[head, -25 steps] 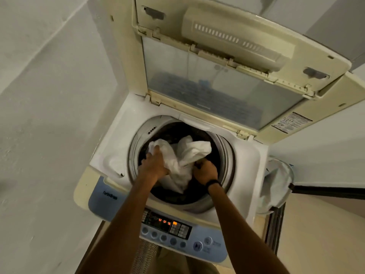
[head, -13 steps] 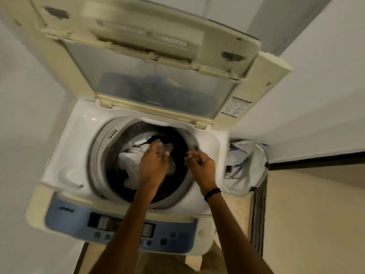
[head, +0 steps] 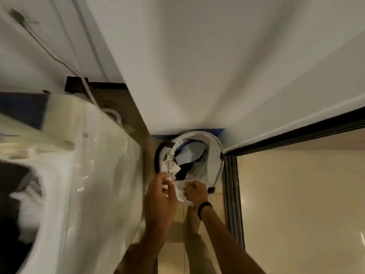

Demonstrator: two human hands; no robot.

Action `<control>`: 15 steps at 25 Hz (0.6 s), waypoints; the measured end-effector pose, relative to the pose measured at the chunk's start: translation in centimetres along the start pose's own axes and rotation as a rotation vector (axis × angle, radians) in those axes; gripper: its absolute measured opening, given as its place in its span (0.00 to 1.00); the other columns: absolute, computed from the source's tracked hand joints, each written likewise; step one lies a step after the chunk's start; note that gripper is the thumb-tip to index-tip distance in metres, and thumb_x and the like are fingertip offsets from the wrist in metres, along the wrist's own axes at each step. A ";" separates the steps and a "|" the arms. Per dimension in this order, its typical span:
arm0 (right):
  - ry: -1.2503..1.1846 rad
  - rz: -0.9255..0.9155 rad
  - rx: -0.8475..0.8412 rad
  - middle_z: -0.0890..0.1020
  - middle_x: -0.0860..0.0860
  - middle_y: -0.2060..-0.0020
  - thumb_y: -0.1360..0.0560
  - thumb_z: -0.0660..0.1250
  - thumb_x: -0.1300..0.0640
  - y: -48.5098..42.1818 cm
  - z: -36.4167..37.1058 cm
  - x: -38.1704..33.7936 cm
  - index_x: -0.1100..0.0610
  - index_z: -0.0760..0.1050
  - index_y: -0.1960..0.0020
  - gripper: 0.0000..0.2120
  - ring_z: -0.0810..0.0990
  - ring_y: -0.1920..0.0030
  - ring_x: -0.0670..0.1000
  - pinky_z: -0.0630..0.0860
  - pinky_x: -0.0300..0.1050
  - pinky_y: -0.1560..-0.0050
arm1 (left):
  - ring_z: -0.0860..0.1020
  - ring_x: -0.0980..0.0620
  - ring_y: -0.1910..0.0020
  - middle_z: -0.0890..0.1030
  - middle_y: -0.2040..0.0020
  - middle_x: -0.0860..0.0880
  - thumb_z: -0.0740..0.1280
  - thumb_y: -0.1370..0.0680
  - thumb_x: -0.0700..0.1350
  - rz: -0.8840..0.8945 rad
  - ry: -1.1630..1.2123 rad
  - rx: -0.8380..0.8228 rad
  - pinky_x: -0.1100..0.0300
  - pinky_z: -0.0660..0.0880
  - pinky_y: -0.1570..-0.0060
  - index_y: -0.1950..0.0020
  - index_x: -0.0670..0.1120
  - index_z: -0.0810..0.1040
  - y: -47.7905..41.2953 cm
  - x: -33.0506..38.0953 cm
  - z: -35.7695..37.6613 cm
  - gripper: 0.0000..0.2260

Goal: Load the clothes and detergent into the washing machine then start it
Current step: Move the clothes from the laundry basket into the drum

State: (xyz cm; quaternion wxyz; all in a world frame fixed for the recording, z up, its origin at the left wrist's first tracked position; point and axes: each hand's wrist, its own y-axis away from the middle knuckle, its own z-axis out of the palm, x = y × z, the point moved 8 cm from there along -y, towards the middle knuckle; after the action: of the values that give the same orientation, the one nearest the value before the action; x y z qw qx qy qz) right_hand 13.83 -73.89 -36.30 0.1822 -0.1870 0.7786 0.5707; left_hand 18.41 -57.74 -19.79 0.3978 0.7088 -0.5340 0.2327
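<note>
The white laundry basket (head: 218, 155) stands on the floor just right of the washing machine (head: 94, 175), with white, blue and dark clothes (head: 189, 158) inside. Both hands are at its near rim. My left hand (head: 161, 196) has its fingers curled on a piece of white cloth (head: 181, 191), and my right hand (head: 196, 191), with a black wristband, pinches the same cloth from the right. At the far left the machine's open drum (head: 13, 204) shows blurred, with white laundry lying in it. No detergent is visible.
A white wall rises behind the basket, with a blue strip (head: 199, 131) at its foot. A dark door frame (head: 233, 194) runs along the basket's right side, with beige floor tiles (head: 296, 204) beyond. A thin cable (head: 49, 52) hangs behind the machine.
My view has swung right from the drum to the basket. Both hands left the drum, where the white garment stays, and now hold cloth at the basket's near rim.
</note>
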 end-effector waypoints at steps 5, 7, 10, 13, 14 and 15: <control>-0.174 0.285 -0.035 0.81 0.59 0.63 0.23 0.65 0.58 -19.9 -1.9 8.9 0.59 0.76 0.60 0.08 0.78 0.64 0.56 0.79 0.50 0.59 | 0.78 0.53 0.43 0.81 0.43 0.48 0.66 0.20 0.41 -0.227 -0.063 -0.163 0.64 0.70 0.48 0.36 0.45 0.75 -9.5 -14.1 19.0 0.13; -0.325 0.348 0.003 0.79 0.59 0.67 0.23 0.68 0.53 -27.8 -0.6 11.5 0.61 0.76 0.61 0.13 0.75 0.68 0.56 0.75 0.47 0.66 | 0.77 0.51 0.44 0.80 0.44 0.47 0.66 0.21 0.41 -0.292 -0.059 -0.151 0.62 0.69 0.47 0.36 0.44 0.75 -13.2 -19.6 23.8 0.13; -0.546 0.358 -0.024 0.80 0.57 0.57 0.28 0.71 0.41 -39.3 3.4 13.7 0.56 0.74 0.45 0.22 0.78 0.62 0.55 0.79 0.48 0.62 | 0.78 0.48 0.44 0.80 0.44 0.45 0.66 0.20 0.42 -0.355 -0.075 -0.062 0.65 0.68 0.48 0.36 0.40 0.75 -17.1 -26.5 27.8 0.13; -0.702 0.369 0.056 0.71 0.57 0.30 0.23 0.65 0.43 -41.8 5.1 11.9 0.54 0.61 0.26 0.31 0.74 0.36 0.61 0.74 0.54 0.36 | 0.79 0.48 0.47 0.81 0.43 0.43 0.67 0.20 0.44 -0.412 -0.016 -0.059 0.64 0.72 0.49 0.38 0.41 0.76 -17.4 -29.0 29.3 0.12; -0.699 0.326 0.111 0.71 0.58 0.30 0.20 0.61 0.47 -40.4 4.9 10.8 0.58 0.63 0.26 0.26 0.72 0.33 0.60 0.71 0.51 0.34 | 0.78 0.51 0.49 0.81 0.45 0.45 0.67 0.20 0.43 -0.417 -0.010 -0.074 0.68 0.71 0.53 0.40 0.42 0.76 -16.9 -29.1 29.2 0.10; -0.629 0.272 0.194 0.74 0.59 0.35 0.19 0.60 0.50 -37.7 4.3 9.4 0.61 0.69 0.31 0.20 0.74 0.35 0.60 0.71 0.49 0.37 | 0.77 0.53 0.50 0.80 0.45 0.46 0.67 0.20 0.42 -0.413 -0.025 -0.089 0.73 0.69 0.56 0.40 0.44 0.75 -16.1 -28.5 28.6 0.10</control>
State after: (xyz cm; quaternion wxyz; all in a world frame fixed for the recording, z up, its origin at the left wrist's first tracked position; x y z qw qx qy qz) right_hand 24.83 -81.10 -73.17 0.3521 0.1216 0.7528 0.5427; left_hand 21.69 -62.83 -62.79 0.4614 0.7878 -0.3918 0.1137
